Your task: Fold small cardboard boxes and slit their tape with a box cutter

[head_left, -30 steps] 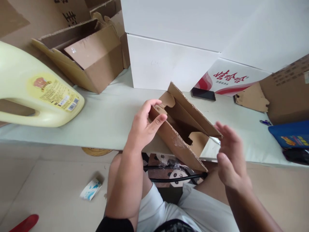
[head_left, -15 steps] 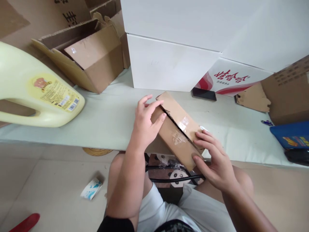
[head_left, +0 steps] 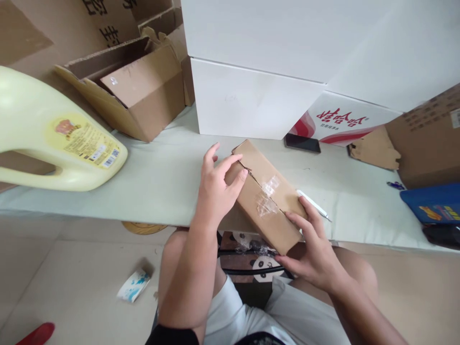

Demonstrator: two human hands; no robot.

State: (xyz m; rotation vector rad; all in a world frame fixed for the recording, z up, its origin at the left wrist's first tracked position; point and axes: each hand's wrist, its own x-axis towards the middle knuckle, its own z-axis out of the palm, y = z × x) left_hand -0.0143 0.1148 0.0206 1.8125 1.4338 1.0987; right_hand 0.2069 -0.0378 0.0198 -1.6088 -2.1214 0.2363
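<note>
Box (head_left: 287, 194) lies slantwise on bench (head_left: 168, 177), near end out past the edge, top flaps down & meeting at a seam, clear tape (head_left: 270, 185) stuck on both sides of it. L hand (head_left: 217, 189): fingers part-spread, thumb & forefinger tips touching the far L end; can't tell if they grip. R hand (head_left: 314, 244) holds the near end, fingertips on top, thumb at the lower edge. White tool (head_left: 313, 203) w/ thin metal tip on bench just by R fingers.

Print: red-print box (head_left: 339, 117) at back has big red brush-style Chinese chars, small dark line beside them, too small to read for sure; red wave pattern too. Phone (head_left: 302, 143) in front of it. White box (head_left: 247, 98) to its L, only a faint mark. Yellow jug (head_left: 32, 110), far L, tilted in view: label (head_left: 86, 143) w/ reddish pic, tiny lines (illegible), barcode. Back carton (head_left: 68, 43), top L: large black Chinese chars, partly cut off by frame. R carton (head_left: 424, 139): rows of blurred print, pale sticker at frame edge. Blue pouch (head_left: 427, 201) near it: orange figure, coloured lettering, can't read.
</note>
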